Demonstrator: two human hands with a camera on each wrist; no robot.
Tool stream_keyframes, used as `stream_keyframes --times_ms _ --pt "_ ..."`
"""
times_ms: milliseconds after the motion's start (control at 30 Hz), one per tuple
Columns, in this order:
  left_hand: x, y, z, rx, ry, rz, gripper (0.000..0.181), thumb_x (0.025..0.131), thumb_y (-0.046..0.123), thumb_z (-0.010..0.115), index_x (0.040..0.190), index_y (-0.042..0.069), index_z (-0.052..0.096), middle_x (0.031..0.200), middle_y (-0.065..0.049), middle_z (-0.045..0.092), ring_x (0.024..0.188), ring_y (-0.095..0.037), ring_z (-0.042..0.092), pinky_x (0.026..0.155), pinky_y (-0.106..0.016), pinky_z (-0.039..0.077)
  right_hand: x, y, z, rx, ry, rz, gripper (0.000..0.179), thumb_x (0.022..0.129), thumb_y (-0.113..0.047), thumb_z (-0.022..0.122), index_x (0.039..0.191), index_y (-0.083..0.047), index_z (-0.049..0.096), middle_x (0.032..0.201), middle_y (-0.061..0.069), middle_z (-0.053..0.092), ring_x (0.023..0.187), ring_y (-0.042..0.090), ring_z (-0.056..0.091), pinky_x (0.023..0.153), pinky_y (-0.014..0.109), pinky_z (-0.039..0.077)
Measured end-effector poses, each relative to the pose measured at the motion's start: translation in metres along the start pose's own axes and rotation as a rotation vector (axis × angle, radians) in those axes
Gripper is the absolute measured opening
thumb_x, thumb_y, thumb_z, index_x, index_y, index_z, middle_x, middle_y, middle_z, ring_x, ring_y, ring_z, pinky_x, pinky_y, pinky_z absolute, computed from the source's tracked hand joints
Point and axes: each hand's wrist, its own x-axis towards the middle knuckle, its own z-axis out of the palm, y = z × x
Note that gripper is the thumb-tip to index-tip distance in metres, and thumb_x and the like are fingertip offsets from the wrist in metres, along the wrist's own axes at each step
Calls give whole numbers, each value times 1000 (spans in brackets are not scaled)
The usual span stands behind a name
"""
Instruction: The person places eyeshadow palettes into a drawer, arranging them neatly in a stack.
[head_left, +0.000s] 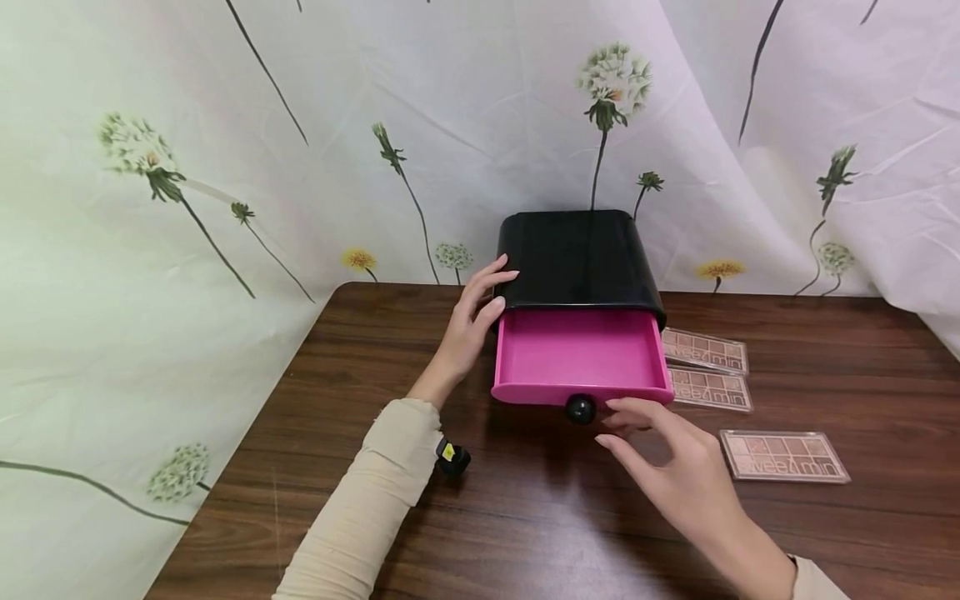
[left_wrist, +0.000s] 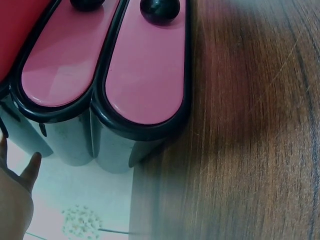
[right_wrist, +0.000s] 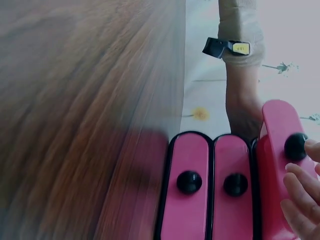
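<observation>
A black cabinet (head_left: 573,258) with three pink-fronted drawers stands against the back of the table. Its top drawer (head_left: 577,354) is pulled out, showing a bare pink floor. My left hand (head_left: 472,321) rests against the cabinet's upper left side, fingers extended. On the drawer front, a round black knob (head_left: 581,409) has my right hand (head_left: 675,462) just to its right, thumb and forefinger apart. The right wrist view shows these fingertips right beside the top knob (right_wrist: 296,146). Both lower drawers, including the bottom drawer (left_wrist: 147,65), are closed in the left wrist view.
Two eyeshadow palettes (head_left: 708,389) lie beside the cabinet's right side, one partly behind the other. A third palette (head_left: 784,457) lies nearer, right of my right hand. A flower-printed cloth (head_left: 487,108) hangs behind the brown wooden table (head_left: 525,517).
</observation>
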Motion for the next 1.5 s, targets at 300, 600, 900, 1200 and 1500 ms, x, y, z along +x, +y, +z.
stream_keyframes --times_ms 300,600,900,1200,1500 --pt "-1 2 -4 -10 4 -4 42 97 7 42 135 -10 51 155 -24 32 145 -34 26 110 -53 27 -13 13 -27 23 2 -28 32 84 -27 80 109 -11 72 93 -1 74 86 1 66 83 11 45" --pt "-1 0 -7 0 11 -3 42 97 8 43 135 -9 52 155 -23 33 145 -31 26 109 -51 28 -24 34 -57 -74 -69 23 37 75 -14 86 109 -11 72 92 -4 74 87 -4 63 83 8 42" --pt "-1 -1 -7 -16 11 9 42 97 7 42 134 -9 51 154 -25 32 145 -34 25 108 -61 25 -32 67 -83 -95 -175 20 58 59 9 86 111 -11 71 102 -5 72 105 -7 58 93 10 37" --pt "-1 1 -6 -9 5 -9 43 96 7 42 135 -8 51 155 -24 32 145 -30 26 109 -52 28 -44 104 -110 -137 -244 0 72 53 9 87 119 -12 68 117 -8 64 117 -6 49 99 8 30" --pt "-1 -34 0 -12 3 14 43 98 11 42 139 -1 52 158 -12 32 146 -23 25 109 -51 28 -61 139 -140 -202 -280 2 76 46 -1 91 118 -9 69 130 -25 51 123 -10 35 100 6 19"
